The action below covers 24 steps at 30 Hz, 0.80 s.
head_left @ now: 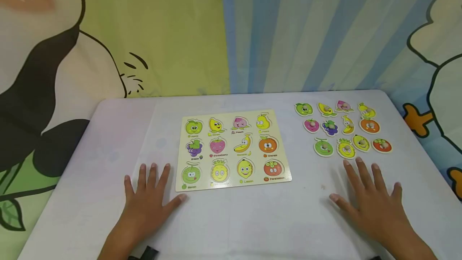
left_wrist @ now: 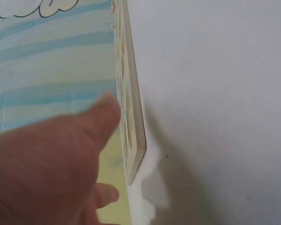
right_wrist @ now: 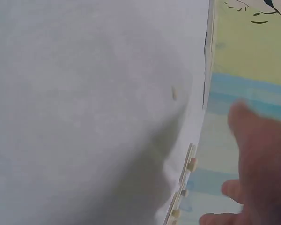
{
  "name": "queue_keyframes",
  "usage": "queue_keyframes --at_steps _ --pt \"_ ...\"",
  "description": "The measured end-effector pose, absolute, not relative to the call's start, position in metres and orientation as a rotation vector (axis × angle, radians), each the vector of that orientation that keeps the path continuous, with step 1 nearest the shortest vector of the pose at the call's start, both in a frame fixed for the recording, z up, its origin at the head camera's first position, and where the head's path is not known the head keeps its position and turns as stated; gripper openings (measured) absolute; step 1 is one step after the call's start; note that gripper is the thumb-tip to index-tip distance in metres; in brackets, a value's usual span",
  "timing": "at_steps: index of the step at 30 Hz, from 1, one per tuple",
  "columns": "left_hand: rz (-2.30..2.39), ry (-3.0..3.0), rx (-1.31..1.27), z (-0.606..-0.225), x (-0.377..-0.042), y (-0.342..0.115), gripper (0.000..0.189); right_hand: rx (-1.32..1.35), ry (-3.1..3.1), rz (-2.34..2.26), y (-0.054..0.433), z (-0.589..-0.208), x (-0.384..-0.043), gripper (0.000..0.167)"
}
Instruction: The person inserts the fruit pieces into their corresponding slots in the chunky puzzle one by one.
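A flat fruit puzzle board [head_left: 231, 153] with printed, labelled fruits lies on the white table. My left hand [head_left: 147, 204] is spread palm down just left of its lower left corner, holding nothing. In the left wrist view the thumb [left_wrist: 105, 117] shows beside the edge of the board [left_wrist: 136, 126]. My right hand [head_left: 377, 208] is also spread with straight fingers, below the loose pieces. Its fingertips come close to the pineapple piece [head_left: 346, 149] and the lemon piece [head_left: 361, 143]. Among the other knobbed pieces are a melon [head_left: 323, 147], a persimmon [head_left: 381, 145] and grapes [head_left: 330, 128].
The white table [head_left: 231, 228] has rounded far corners. Behind it hangs a printed cloth [head_left: 162, 43] with cartoon figures and stripes. More loose pieces, such as an apple [head_left: 304, 109] and an orange [head_left: 369, 125], lie in rows at the far right.
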<state>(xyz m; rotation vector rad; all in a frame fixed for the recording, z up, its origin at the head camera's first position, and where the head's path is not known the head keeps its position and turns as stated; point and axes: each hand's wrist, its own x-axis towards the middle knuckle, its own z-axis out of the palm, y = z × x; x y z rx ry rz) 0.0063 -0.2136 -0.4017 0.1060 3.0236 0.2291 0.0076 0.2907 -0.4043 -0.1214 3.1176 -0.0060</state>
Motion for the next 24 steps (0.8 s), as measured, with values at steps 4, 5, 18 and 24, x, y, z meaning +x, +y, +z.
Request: queue_keyframes --at_steps 4,5,18,24 --pt "0.412 3.081 0.128 -0.399 -0.004 -0.215 0.08 -0.209 3.321 -0.181 0.287 -0.391 -0.005 0.066" --pt "0.453 3.08 0.139 -0.398 -0.007 -0.214 0.078 -0.235 3.371 -0.235 0.286 -0.387 -0.009 0.058" --pt "0.633 2.94 0.326 -0.403 -0.024 -0.209 0.08 -0.533 3.521 -0.508 0.277 -0.364 -0.058 0.053" --pt "0.657 2.94 0.329 -0.401 -0.023 -0.208 0.084 -0.539 3.466 -0.633 0.273 -0.364 -0.079 0.047"
